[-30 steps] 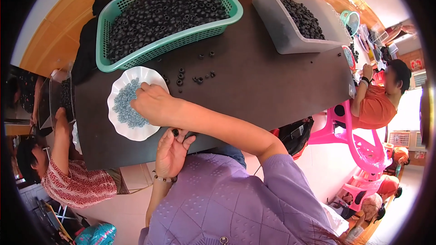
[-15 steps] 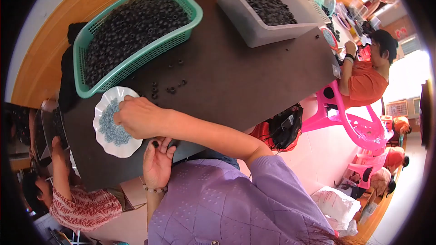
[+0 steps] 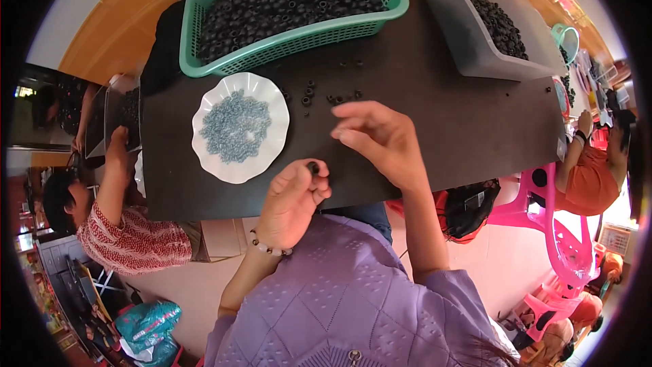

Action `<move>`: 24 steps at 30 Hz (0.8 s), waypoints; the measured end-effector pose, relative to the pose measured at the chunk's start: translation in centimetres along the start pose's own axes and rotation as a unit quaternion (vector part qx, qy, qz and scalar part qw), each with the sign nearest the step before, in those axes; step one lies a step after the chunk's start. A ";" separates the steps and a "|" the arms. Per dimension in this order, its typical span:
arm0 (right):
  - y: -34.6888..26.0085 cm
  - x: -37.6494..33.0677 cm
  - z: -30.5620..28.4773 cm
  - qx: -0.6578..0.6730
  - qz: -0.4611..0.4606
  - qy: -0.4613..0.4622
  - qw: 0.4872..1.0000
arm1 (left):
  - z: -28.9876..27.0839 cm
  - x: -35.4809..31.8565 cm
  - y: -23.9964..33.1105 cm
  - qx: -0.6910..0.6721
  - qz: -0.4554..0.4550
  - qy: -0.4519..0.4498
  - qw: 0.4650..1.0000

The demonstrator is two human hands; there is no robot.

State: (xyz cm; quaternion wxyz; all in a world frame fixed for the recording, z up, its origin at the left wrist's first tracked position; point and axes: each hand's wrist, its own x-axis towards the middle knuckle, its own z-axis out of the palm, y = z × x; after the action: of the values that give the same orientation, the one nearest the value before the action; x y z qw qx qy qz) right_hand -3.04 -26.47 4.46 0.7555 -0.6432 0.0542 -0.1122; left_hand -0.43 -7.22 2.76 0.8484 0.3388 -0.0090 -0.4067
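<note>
My left hand (image 3: 292, 207), with a beaded bracelet at the wrist, holds a small round black hollow piece (image 3: 313, 168) between thumb and fingers, near the table's front edge. To its right and a little higher is my right hand (image 3: 384, 139). Its thumb and forefinger come together in a pinch; whatever is between them is too small or hidden to make out. Beyond my left hand lies a white scalloped plate (image 3: 275, 129) with many tiny pale-blue glassy beads (image 3: 234, 126). Neither hand touches the plate.
A green plastic basket (image 3: 305, 35) full of black pieces stands behind the plate. Several loose black pieces (image 3: 307, 100) lie on the dark table (image 3: 462, 129). A translucent bin (image 3: 475, 61) with more sits far right. People work at left and right; a pink chair (image 3: 519, 207) stands right.
My right hand has left the beads in the plate and moved right. My left hand has risen over the table edge, keeping the black piece. The view has shifted, so the table things appear elsewhere.
</note>
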 end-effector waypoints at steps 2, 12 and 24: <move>0.3 -1.4 -0.5 0.095 0.012 0.023 0.995 | 0.6 0.1 -0.3 0.007 -0.030 0.009 0.999; 1.9 -4.3 -1.2 0.053 -0.071 0.000 0.996 | 1.3 0.3 -1.1 0.026 -0.076 0.009 0.997; 1.1 -4.0 -1.4 -0.091 -0.152 -0.019 0.984 | 0.7 0.3 -1.7 0.051 -0.067 0.011 0.996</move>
State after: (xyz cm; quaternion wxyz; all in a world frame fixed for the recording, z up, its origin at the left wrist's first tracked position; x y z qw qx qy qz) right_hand -7.06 -26.67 2.87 0.6689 -0.7122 -0.0486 -0.2074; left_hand -1.60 -8.62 2.21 0.8009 0.3863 0.0022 -0.4575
